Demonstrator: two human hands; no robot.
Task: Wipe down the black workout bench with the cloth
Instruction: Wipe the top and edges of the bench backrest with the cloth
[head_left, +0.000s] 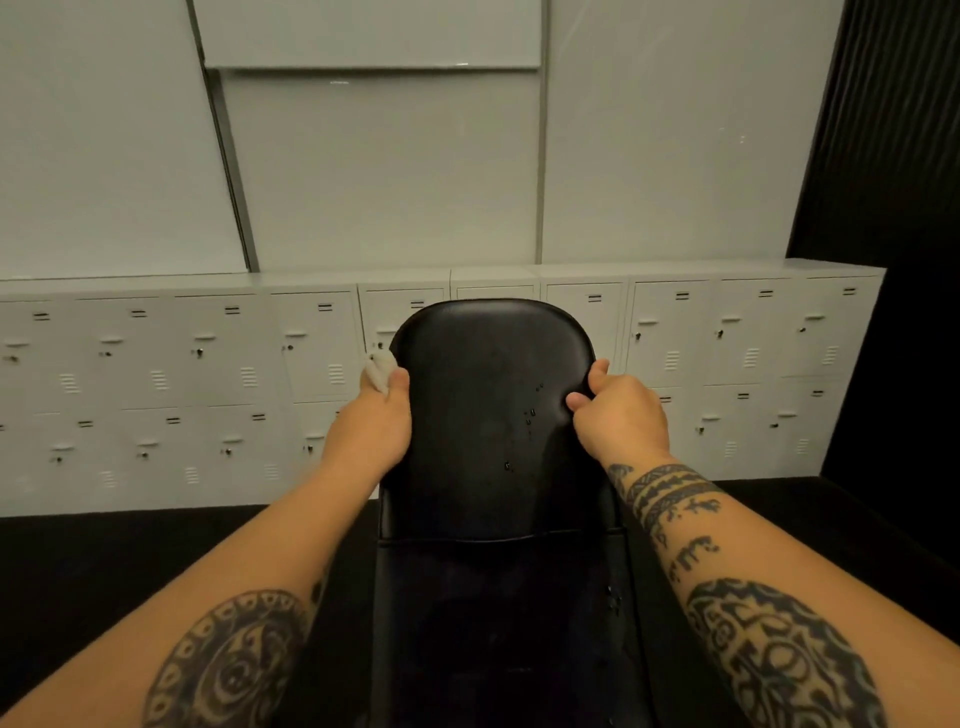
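Observation:
The black workout bench (488, 426) runs away from me, its padded backrest raised and rounded at the far end. Small drops sit on its right half. My left hand (371, 421) grips the left edge of the backrest, thumb on the pad, and holds a small white cloth (378, 370) bunched against that edge. My right hand (621, 410) grips the right edge, thumb on the pad and fingers wrapped behind it. Most of the cloth is hidden under my fingers.
A row of low white lockers (208, 384) stands behind the bench along a white panelled wall (384, 166). The floor (104, 561) is black. A dark wall (893, 260) closes the right side.

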